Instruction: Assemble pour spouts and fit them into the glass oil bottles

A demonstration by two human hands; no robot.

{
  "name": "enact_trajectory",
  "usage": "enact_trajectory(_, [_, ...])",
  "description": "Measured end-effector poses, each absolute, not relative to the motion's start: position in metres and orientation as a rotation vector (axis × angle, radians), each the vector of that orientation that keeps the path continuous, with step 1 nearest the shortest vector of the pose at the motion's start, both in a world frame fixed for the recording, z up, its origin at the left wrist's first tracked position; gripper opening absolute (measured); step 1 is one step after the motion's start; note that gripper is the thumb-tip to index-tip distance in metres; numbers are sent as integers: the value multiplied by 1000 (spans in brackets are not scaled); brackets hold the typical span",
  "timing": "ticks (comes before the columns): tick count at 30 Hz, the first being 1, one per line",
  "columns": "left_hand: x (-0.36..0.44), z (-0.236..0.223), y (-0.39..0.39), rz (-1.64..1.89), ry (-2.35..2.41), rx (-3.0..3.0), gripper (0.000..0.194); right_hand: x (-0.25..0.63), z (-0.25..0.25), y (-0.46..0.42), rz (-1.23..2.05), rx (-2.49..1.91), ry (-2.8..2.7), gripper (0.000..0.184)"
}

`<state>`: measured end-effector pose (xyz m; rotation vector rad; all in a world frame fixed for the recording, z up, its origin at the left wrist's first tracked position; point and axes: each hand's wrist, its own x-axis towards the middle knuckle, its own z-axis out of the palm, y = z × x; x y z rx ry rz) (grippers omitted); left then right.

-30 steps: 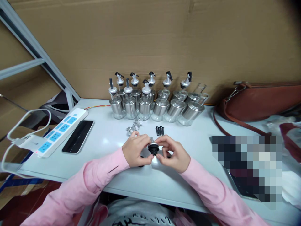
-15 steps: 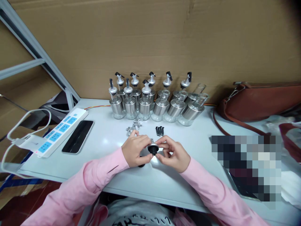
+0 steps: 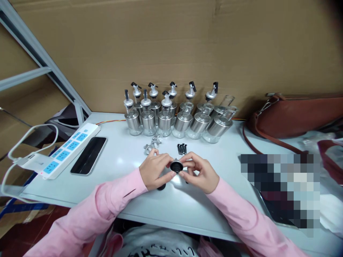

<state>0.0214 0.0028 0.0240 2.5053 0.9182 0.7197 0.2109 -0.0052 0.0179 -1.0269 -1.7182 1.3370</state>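
Observation:
Between my two hands is a bottle pourer (image 3: 177, 166), a silver cap with a ribbed black stopper turned toward me. My left hand (image 3: 156, 170) grips it from the left with thumb and fingers. From the other side my right hand (image 3: 201, 172) pinches its rim. A black piece (image 3: 161, 187) lies under my left hand, partly covered. Just beyond my hands sit loose silver pourer tops (image 3: 153, 144) and several small black levers (image 3: 182, 149) in a row. Glass bottles with steel bands (image 3: 165, 123) stand farther back, several fitted with pourers, others with bare necks.
On the left lie a white power strip (image 3: 68, 150) with a charger plugged in and a phone (image 3: 89, 156). A brown bag (image 3: 297, 114) rests at the right, near a blurred-out item (image 3: 281, 192). Cardboard (image 3: 171, 43) walls off the back.
The pourer has tipped so its stopper's underside faces me more, and it has shifted slightly right. My right hand has moved a little right with it.

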Motion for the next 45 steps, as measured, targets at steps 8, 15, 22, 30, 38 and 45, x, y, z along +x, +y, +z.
enact_trajectory(8, [23,22,3,788,916,2565,23,211,21,-5,1323,-977,-1781,29])
enact_trajectory(15, [25,22,2,770,927,2572,25,208,21,-9,1269,-1007,-1817,26])
enact_trajectory(22, [26,24,1,643,940,2585,21,207,16,-9,1334,-987,-1862,28])
enact_trajectory(30, [26,26,1,517,969,2623,17,205,19,-11,1300,-1025,-1923,29])
enact_trajectory(38, [27,22,2,613,974,2643,13,202,18,-13,1290,-1084,-1884,28])
enact_trajectory(45, [27,24,2,643,973,2678,10,199,13,-15,1201,-1033,-1915,22])
